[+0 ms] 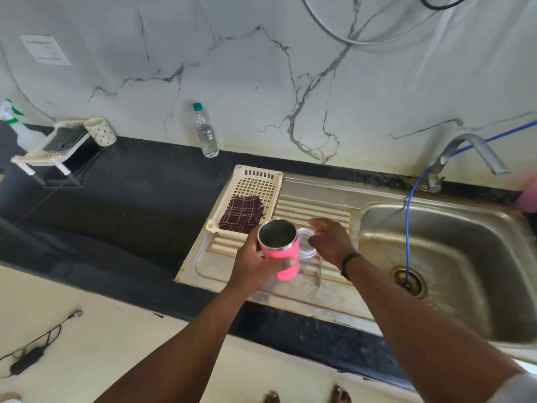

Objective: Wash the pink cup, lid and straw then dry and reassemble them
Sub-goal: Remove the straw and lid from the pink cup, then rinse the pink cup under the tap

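Over the steel drainboard (319, 181), left hand (252, 264) grips the pink cup (280, 251) while right hand (331, 241) pinches the clear lid (306, 250).

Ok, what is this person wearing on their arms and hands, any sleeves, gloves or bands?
No gloves: both the left hand and the right hand are bare. The forearms are bare too. A thin black band circles the right wrist. A bit of pale grey sleeve shows at the right arm's upper end, at the frame's lower right corner. No rings or watch are visible.
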